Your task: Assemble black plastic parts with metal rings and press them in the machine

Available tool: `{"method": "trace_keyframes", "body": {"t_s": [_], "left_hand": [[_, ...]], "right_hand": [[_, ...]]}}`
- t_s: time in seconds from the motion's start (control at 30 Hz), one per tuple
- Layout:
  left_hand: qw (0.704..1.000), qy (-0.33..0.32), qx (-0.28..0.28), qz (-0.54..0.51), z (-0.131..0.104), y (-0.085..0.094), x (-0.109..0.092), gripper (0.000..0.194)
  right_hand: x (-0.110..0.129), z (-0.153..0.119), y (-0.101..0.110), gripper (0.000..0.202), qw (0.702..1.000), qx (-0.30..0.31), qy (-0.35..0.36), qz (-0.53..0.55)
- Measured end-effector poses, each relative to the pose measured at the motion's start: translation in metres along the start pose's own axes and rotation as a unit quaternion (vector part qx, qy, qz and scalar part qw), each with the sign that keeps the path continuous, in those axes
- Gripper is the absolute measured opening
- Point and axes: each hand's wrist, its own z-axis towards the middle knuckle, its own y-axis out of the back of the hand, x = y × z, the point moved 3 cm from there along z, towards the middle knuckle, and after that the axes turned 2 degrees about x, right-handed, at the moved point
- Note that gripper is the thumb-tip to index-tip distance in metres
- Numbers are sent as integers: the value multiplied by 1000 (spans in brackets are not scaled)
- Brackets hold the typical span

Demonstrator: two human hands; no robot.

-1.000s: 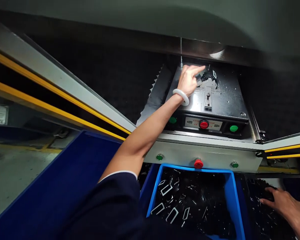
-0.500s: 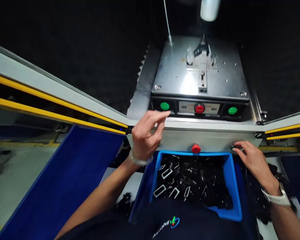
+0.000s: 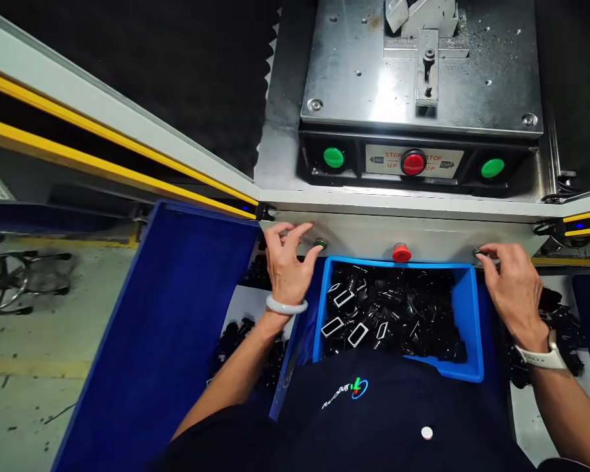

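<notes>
The thumb of my left hand point(image 3: 290, 265) rests at a green push button point(image 3: 320, 244) on the white front panel point(image 3: 358, 231). Its other fingers are spread apart and hold nothing. At the panel's right side, my right hand point(image 3: 514, 285) has thumb and forefinger closed around a small push button point(image 3: 480, 252), which they partly cover. Between the hands a red mushroom button point(image 3: 401, 252) sticks out of the panel. Just below it stands a blue bin point(image 3: 476, 328) full of shiny black parts point(image 3: 398, 308), some showing white rectangular outlines.
Above the panel is a metal machine plate point(image 3: 354, 98) with a clamped fixture point(image 3: 427, 72). Its control box carries two green buttons point(image 3: 334, 157) and a red stop button point(image 3: 413, 162). Yellow-striped guard bars point(image 3: 128, 147) flank the opening. A blue panel point(image 3: 162, 314) lies left.
My left hand has come down from near the control box to the green button, its pinched fingers now spread. My right hand stays at its button. The view has tilted downward.
</notes>
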Motion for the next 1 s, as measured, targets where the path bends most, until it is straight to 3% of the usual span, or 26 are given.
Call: {"method": "trace_keyframes", "body": {"t_s": [0.07,0.23,0.4,0.5,0.57,0.63,0.67,0.7,0.8,0.83,0.87,0.93,1.0], "left_hand": [[1000,-5,18,-1,-22,-1,-22,16],[971,-72,194,118,-67,-26,-74,10],[936,-27,276,216,-78,-52,-76,28],[953,-18,278,117,-77,-51,-71,33],[968,9,250,-30,-74,-42,-69,31],[948,85,226,-206,-68,-32,-66,26],[916,145,228,-297,-65,-30,-64,24],[863,218,240,-387,-63,-29,-62,22],[630,426,277,-587,-60,-34,-61,19],[566,463,282,-621,-59,-36,-62,19],[523,482,285,-642,-58,-37,-64,18],[491,489,290,-661,-57,-40,-67,18],[495,472,300,-665,-56,-41,-72,21]], "right_hand": [[20,-18,-15,32,999,22,34,-6],[64,-50,-70,30,981,144,103,-75],[74,-53,-89,25,977,146,121,-100],[73,-54,-88,27,976,148,138,-85],[72,-56,-88,30,974,152,152,-66],[71,-56,-89,31,974,152,161,-48],[69,-55,-89,31,974,150,163,-41],[68,-54,-88,31,975,147,165,-35],[64,-47,-77,29,976,134,171,-7],[64,-45,-69,27,977,126,172,23],[64,-43,-60,25,976,114,176,65],[69,-40,-37,23,965,73,191,163],[77,-39,-12,32,947,19,224,231]]}}
